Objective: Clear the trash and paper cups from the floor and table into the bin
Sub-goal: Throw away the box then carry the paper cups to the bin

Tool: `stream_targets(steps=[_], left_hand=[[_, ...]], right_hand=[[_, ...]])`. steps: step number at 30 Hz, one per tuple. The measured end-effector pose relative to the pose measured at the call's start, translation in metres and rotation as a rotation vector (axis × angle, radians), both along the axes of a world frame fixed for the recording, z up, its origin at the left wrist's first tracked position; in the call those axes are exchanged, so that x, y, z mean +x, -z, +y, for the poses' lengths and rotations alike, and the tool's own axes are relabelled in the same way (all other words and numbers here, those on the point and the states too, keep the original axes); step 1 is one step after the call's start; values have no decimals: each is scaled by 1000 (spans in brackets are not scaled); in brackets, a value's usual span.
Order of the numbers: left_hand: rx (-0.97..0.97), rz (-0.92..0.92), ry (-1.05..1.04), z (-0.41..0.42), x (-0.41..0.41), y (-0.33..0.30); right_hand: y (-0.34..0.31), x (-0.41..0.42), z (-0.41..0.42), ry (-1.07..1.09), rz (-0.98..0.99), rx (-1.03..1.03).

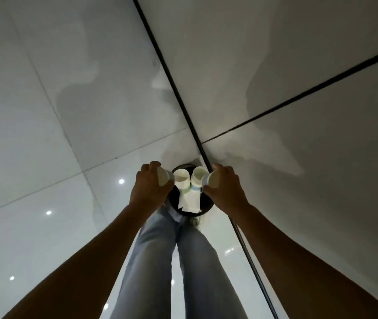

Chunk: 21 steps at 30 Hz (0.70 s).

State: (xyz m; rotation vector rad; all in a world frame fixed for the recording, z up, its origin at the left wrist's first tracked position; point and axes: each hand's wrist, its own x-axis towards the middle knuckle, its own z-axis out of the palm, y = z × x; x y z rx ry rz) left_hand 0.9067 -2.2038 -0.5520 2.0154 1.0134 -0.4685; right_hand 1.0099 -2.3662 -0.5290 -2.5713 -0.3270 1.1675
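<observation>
A round black bin (207, 206) stands on the floor in front of my legs. Above its opening my left hand (150, 186) grips a paper cup (163, 176), and my right hand (223, 188) grips another paper cup (208, 179). Between the hands two more paper cups show, one with a green band (181, 178) and one with a blue band (197, 177), both open end up over the bin. I cannot tell whether fingers hold them or they rest in the bin. A white sheet of paper (190, 202) lies in the bin below them.
The floor is glossy white tile (45, 180) on the left. A dark strip (183, 104) runs diagonally past the bin, and a pale wall panel (321, 157) rises on the right. My legs in light jeans (183, 261) stand right behind the bin.
</observation>
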Motion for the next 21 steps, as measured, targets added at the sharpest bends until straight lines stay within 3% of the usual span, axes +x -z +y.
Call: stream_targets(steps=[11,21], left_hand=[[-12,6,120,-17,34,189],[-183,161,311,-31,29,260]], right_hand=[[186,41,3,-171,-35,-3],[268,33,-12,-325,173,-120]])
